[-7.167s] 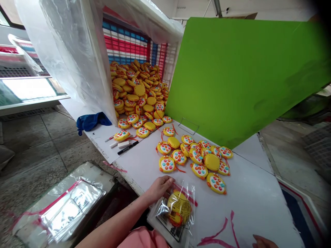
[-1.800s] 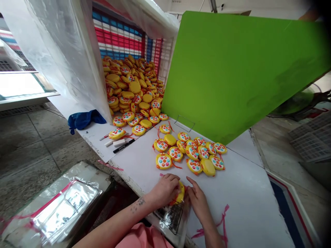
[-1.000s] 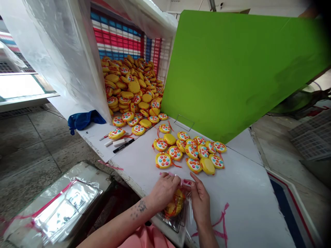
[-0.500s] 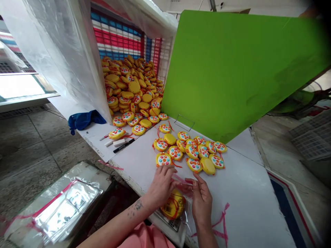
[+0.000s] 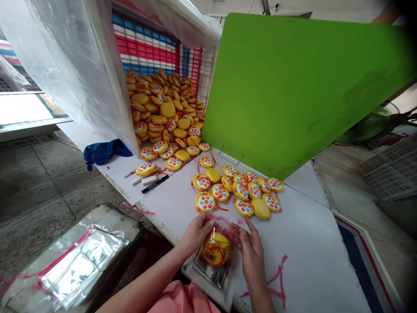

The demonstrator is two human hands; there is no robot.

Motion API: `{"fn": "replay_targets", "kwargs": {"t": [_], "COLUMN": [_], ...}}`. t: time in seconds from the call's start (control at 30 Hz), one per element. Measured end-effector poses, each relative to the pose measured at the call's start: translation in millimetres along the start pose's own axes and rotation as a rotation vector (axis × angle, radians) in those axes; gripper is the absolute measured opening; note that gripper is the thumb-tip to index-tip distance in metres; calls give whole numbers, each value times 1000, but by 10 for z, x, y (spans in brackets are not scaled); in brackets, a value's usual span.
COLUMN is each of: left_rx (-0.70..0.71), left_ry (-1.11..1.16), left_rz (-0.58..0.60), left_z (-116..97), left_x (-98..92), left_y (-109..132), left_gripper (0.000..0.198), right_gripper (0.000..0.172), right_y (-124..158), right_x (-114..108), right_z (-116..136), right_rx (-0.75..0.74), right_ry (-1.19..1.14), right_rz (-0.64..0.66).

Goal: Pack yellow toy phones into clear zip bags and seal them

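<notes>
My left hand (image 5: 198, 233) pinches the upper left edge of a clear plastic bag (image 5: 211, 282). Inside the bag lies a round yellow toy (image 5: 222, 248) with orange cord across it and dark print on the bag's face over or near it. My right hand (image 5: 252, 255) has thumb and fingers closed on the bag's upper right edge. A pinkish strip runs along the top of the bag. Beyond my hands several round yellow toys (image 5: 219, 192) lie on the white table, most showing white faces with red, blue and orange dots.
A heap of the same toys (image 5: 167, 109) spills from a striped, plastic-draped basket (image 5: 146, 48). A green board (image 5: 286, 87) stands behind. At left are a blue cloth (image 5: 107, 153), a black pen (image 5: 155, 184), a white block (image 5: 149, 181) and a stack of clear bags (image 5: 84, 263).
My left hand has shifted from over the bag's top to its left edge. The bag now lies more spread, and the toy in it shows more fully.
</notes>
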State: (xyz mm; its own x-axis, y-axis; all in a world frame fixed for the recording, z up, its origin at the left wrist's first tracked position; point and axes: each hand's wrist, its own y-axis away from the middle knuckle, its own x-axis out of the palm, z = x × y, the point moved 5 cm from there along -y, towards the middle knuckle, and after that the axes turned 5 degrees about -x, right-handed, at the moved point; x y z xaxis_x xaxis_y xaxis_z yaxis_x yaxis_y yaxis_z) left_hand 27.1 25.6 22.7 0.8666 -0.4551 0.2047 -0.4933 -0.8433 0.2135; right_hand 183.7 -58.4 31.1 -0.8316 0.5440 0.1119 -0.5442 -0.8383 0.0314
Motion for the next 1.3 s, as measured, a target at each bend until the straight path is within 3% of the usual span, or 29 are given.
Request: {"fn": "replay_targets", "kwargs": {"t": [0.1, 0.37, 0.43, 0.53, 0.63, 0.7, 0.83, 1.07, 1.2, 1.3], "left_rx": [-53, -181, -161, -139, -103, -59, 49, 206, 242, 244], "left_ry": [73, 173, 127, 71, 9, -67, -251, -611, -739, -759], "left_rz": [23, -5, 0, 22, 59, 89, 132, 111, 118, 128], "left_z": [-3, -107, -136, -142, -166, -222, -401, -613, -616, -604], "left_x": [25, -52, -57, -11, 79, 140, 210, 227, 262, 278], "left_y": [-3, 49, 44, 37, 51, 78, 153, 210, 200, 189], "left_gripper": [47, 53, 52, 51, 48, 44, 34, 25, 23, 25], "right_gripper": [67, 63, 59, 46, 33, 36, 43, 52, 46, 30], "right_y": [7, 28, 28, 84, 161, 178, 137, 125, 105, 34], "right_x": [-26, -88, -111, -45, 228, 402, 590, 628, 630, 618], "right_z": [-38, -3, 105, 418, 645, 699, 692, 748, 763, 716], "right_rx": [7, -58, -196, -601, -951, -1056, -1111, -1183, -1172, -1117], "right_ry": [-9, 20, 190, 553, 774, 840, 951, 1002, 1052, 1034], "right_rz": [29, -53, -106, -191, -19, 117, 213, 331, 345, 259]}}
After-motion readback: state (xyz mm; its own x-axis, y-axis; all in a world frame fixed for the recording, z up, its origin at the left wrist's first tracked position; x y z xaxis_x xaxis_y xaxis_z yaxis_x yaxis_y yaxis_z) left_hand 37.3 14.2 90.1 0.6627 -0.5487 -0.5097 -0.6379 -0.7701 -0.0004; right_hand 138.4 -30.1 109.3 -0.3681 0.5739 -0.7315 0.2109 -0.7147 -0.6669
